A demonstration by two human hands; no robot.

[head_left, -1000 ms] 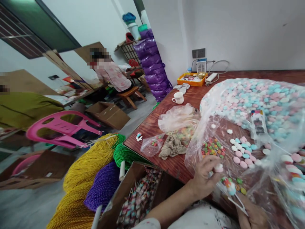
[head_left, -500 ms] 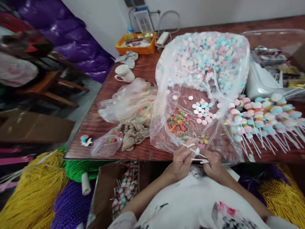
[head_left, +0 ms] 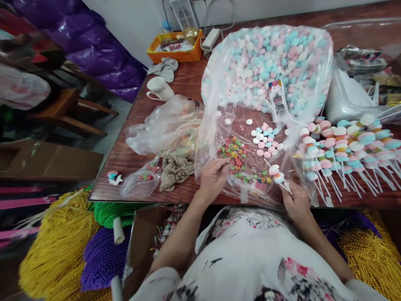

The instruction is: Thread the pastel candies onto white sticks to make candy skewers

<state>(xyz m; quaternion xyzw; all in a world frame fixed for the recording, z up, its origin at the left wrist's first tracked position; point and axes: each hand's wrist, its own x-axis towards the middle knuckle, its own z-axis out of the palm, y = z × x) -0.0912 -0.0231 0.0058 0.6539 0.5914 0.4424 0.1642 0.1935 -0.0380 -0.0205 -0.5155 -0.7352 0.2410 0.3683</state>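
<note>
My right hand (head_left: 297, 202) grips a thin white stick (head_left: 280, 177) with a pink and a pale blue candy disc threaded on it, held just over the table's near edge. My left hand (head_left: 214, 177) reaches onto a clear plastic sheet (head_left: 219, 125), its fingertips pinched at a pile of small colourful ring candies (head_left: 235, 155). Whether a ring is between the fingers I cannot tell. Loose pink, white and blue discs (head_left: 265, 136) lie a little farther on the sheet.
A big clear bag of pastel discs (head_left: 269, 62) fills the table's middle. Finished candy sticks (head_left: 347, 146) lie at the right. Left of the sheet lie a crumpled bag (head_left: 166, 127), a cloth (head_left: 176, 173) and a mug (head_left: 159, 89). A cardboard box of sticks (head_left: 163, 234) and cord bundles (head_left: 56, 246) sit below.
My view swung from the room down to the table. My hands, together at the stick half a second ago, have parted: the left went to the rings, the right holds the stick alone.
</note>
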